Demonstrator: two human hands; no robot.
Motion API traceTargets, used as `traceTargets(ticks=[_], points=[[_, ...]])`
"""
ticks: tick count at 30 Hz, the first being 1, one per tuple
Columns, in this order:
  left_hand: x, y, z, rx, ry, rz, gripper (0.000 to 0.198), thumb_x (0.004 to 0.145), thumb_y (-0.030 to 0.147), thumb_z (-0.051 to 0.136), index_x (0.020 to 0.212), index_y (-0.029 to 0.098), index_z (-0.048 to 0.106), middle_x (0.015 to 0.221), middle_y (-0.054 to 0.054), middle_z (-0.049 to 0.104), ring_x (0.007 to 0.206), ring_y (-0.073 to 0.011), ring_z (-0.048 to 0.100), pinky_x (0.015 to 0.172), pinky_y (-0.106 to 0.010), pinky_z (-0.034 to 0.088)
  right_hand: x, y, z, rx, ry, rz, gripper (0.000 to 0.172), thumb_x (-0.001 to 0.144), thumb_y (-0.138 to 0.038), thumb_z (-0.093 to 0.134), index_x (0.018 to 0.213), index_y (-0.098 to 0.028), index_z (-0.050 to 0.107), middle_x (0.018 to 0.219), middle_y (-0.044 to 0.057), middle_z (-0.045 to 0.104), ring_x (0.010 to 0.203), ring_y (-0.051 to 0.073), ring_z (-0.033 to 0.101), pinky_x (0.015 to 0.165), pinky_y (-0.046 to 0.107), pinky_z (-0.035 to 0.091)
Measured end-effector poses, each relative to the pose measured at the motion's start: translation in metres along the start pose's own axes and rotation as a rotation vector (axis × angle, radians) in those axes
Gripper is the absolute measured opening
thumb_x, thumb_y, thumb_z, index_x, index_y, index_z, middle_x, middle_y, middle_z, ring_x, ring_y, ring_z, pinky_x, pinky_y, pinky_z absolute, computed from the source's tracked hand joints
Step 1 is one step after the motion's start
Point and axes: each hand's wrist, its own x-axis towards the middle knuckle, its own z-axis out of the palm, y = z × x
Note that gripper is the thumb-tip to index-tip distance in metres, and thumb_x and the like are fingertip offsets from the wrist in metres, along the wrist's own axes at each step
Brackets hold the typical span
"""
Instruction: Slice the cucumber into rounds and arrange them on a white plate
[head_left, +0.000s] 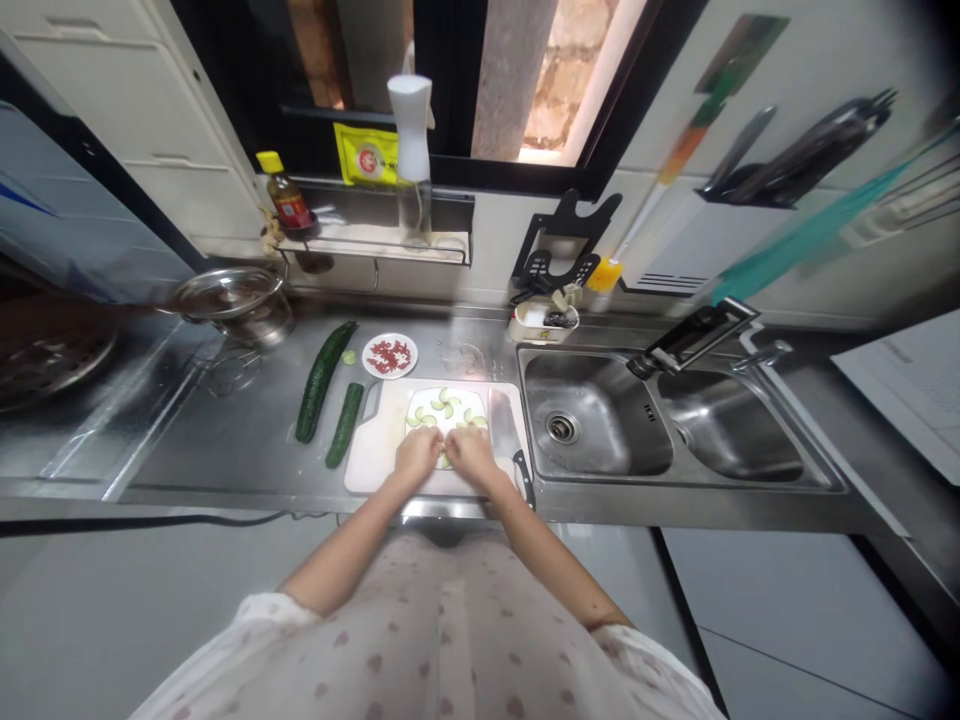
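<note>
A white square plate point(412, 402) lies on the pale cutting board point(375, 455). Fans of thin cucumber slices point(446, 403) are set out on it, with more pale green showing between my hands. Over the plate's near part, my left hand point(418, 453) and my right hand point(472, 453) almost meet, fingers curled in and closed. Whatever they pinch is hidden. Right of the plate a knife point(504, 420) rests on the board, its black handle toward me. Left of the board lie a whole cucumber point(324, 382) and a shorter cut cucumber point(344, 425).
Behind the board stands a small plate of red pieces point(390, 356), beside a cucumber end point(349, 357). A double sink point(600, 465) with a black faucet point(686, 340) is at right. A steel pot point(262, 318) stands back left, below a shelf point(360, 245) with bottles.
</note>
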Motion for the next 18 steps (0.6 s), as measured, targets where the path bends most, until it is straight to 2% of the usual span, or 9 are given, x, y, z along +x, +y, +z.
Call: traceTargets(ticks=[9,18], points=[[0.0005,-0.0019,0.0049,0.058,0.005,0.000,0.012,0.090,0.029,0.053,0.093,0.021,0.061,0.100,-0.005,0.065,0.095,-0.0190,0.056,0.078,-0.028,0.039,-0.0005,0.0000,0.0033,-0.064,-0.030,-0.007,0.027,0.093,-0.026,0.042,0.095,-0.017,0.067,0.097,0.011,0.067,0.097,0.022,0.052,0.091,0.034,0.025],[0.0008,-0.0029,0.0054,0.039,0.017,0.000,0.012,0.089,0.026,0.052,0.092,0.020,0.062,0.100,-0.006,0.065,0.096,-0.0196,0.056,0.080,-0.028,0.039,-0.0016,0.0012,0.0029,-0.012,0.009,0.000,0.022,0.091,-0.026,0.046,0.092,-0.017,0.066,0.094,0.009,0.066,0.094,0.021,0.051,0.088,0.032,0.026]])
